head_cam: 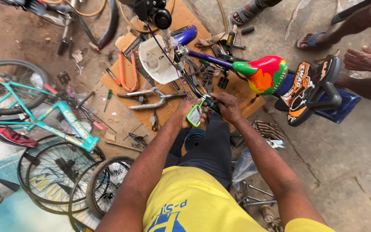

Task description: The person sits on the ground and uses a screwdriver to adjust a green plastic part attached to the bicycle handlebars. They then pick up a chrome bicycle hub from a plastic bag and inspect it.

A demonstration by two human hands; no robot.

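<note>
Both hands are closed on a small bicycle part at the frame: the left hand (188, 112) grips a green-edged pedal (194, 115), the right hand (226, 105) pinches the dark crank (209, 103) beside it. They work over the small purple bicycle (213, 60) with its multicoloured saddle (264, 74), above a cardboard sheet (168, 107) strewn with tools, where pliers (155, 121) lie just left.

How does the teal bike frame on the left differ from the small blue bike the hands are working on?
The teal bike frame lies flat on the ground beside loose wheels, untouched; the small blue bike sits in front of the person, with the left hand and right hand on a part of it. The teal frame looks larger and carries no saddle in view; the blue one has a multicoloured saddle and a white front basket. Both are bicycles.
</note>
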